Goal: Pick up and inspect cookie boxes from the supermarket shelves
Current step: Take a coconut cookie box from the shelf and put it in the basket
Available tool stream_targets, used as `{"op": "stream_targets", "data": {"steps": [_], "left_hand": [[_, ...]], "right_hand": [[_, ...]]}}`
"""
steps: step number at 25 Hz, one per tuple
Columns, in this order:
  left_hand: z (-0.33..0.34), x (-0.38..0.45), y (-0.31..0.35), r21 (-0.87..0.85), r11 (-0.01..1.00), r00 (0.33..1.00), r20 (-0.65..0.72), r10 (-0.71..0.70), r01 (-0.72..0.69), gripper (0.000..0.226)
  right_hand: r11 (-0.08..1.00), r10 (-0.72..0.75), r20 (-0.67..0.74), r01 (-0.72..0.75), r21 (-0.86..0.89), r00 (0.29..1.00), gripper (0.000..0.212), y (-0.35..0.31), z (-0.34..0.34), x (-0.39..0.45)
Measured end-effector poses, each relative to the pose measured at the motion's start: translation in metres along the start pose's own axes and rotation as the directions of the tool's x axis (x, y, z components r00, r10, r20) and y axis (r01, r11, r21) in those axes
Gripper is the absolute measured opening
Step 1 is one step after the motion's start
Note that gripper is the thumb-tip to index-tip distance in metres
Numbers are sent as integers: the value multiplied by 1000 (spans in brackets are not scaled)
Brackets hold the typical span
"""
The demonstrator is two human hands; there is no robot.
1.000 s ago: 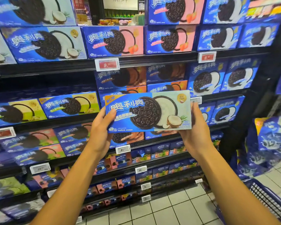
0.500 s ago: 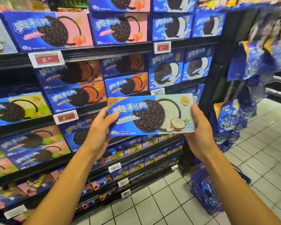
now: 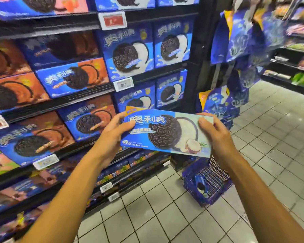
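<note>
— Blue and pale, with a big dark cookie and a coconut on it: is that the cookie box [image 3: 167,133] you have?

— Yes. I hold it out in front of me with both hands, out past the end of the shelves [image 3: 63,100], over the tiled floor [image 3: 165,216]. It is tipped back a bit, so I look down on its front.

— How are your fingers?

— My left hand [image 3: 111,137] grips the left end, thumb on the front, the other fingers curled behind. My right hand [image 3: 216,134] grips the right end, thumb on the front and fingers round the top edge.

— What is near you?

— More cookie boxes [image 3: 128,55] stand in rows on the shelves, with price tags [image 3: 112,20] on the edges. Blue bags [image 3: 239,37] hang on my right. A blue basket [image 3: 207,183] sits on the floor under the box, just beside the shelves.
</note>
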State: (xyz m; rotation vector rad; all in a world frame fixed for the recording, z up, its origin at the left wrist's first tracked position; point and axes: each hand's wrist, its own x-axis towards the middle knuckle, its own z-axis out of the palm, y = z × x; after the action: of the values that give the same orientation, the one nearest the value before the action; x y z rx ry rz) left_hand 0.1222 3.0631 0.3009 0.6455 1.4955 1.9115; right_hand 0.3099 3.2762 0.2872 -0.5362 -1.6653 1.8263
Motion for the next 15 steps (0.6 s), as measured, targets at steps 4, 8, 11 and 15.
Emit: {"op": "stream_targets", "data": {"steps": [4,8,11,15], "left_hand": [[48,34,-47,1,993,992,27,-122,122,44],[89,63,-101,29,964,964,14,-266,265,25],[110,81,-142,28,940,938,61,-341,340,33],[126,103,-178,21,913,909,86,-408,408,27]], "right_hand": [[994,98,-35,-100,-38,995,35,26,-74,11],[961,275,-172,-266,74,946,57,54,-132,14],[941,336,-228,-314,128,914,53,78,-164,12],[939,343,-315,-313,141,885,49,101,-183,12]]}}
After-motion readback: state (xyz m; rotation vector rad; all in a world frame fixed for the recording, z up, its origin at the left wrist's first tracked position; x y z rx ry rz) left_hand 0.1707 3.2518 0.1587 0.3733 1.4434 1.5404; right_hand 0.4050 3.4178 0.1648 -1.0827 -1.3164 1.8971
